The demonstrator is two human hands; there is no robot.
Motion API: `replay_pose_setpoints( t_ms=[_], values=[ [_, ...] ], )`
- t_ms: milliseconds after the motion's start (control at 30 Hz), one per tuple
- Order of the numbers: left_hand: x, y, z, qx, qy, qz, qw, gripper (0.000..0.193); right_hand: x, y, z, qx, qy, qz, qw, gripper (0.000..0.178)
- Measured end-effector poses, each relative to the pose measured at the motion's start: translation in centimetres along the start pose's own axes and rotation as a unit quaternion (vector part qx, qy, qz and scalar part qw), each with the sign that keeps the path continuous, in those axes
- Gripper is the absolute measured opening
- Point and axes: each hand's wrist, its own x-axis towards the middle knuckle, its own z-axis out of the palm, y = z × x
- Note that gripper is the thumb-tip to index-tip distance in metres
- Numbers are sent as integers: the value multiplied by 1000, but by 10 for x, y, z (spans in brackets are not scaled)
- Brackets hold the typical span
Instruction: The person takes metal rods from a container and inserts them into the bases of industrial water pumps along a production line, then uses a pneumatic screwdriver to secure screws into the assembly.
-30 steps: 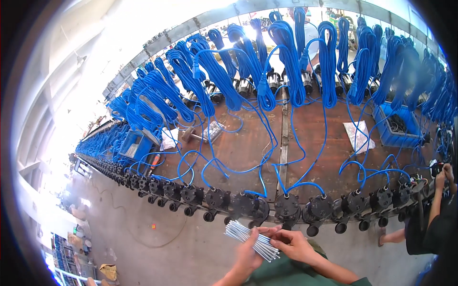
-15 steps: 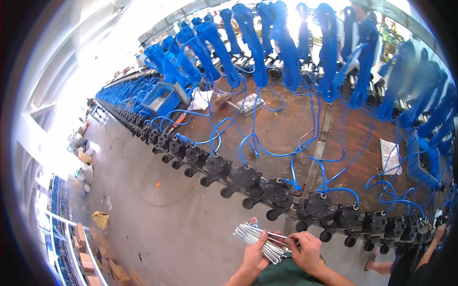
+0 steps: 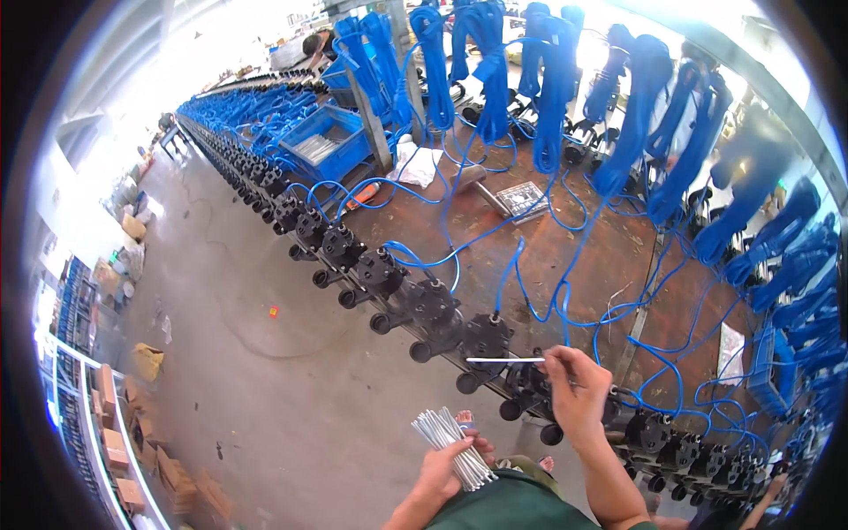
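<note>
My left hand [image 3: 444,470] is closed around a bundle of thin silver metal rods [image 3: 446,435], held low in front of my body. Between the thumb and fingers of my right hand [image 3: 579,389], one single metal rod [image 3: 503,359] is pinched, lying nearly level and pointing left. That rod is in front of a black round housing [image 3: 486,338] in the long row along the table edge; I cannot tell if they touch. Blue cable rises from the top of some housings. The far end of the bundle is fanned out.
Behind the row, a brown worktable [image 3: 565,256] carries loose blue cables, a hammer [image 3: 468,179] and a tray of small parts [image 3: 523,200]. A blue crate [image 3: 327,141] holds silver rods. Coiled blue cables [image 3: 548,97] hang from a frame. Cardboard boxes [image 3: 115,442] stand at lower left.
My right hand has moved up and away from the bundle, taking one metal rod with it toward the row of housings. My left hand with the bundle has shifted slightly left. The view has turned.
</note>
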Motion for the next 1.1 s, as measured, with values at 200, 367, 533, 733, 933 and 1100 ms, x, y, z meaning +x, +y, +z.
replay_pose_setpoints(
  t_ms=[200, 367, 533, 733, 933, 1100],
  values=[
    [6, 70, -8, 11, -39, 37, 999, 37, 58, 19, 113, -57, -53, -105, 991, 8],
    [2, 101, -24, 7, 26, 69, 997, 20, 80, 12, 177, 7, -48, -106, 993, 8],
    [3, 129, -46, -93, 1, 26, 995, 14, 117, 9, 249, -10, -59, -154, 986, 10],
    [19, 214, -71, -47, 41, 28, 998, 22, 120, 21, 297, -94, -67, -208, 971, 8],
    [77, 319, -108, -34, -22, -20, 999, 22, 108, 10, 301, -164, -20, -136, 977, 8],
    [107, 392, -119, 39, -36, 5, 999, 23, 95, 0, 315, -230, 43, -65, 970, 10]
  ],
)
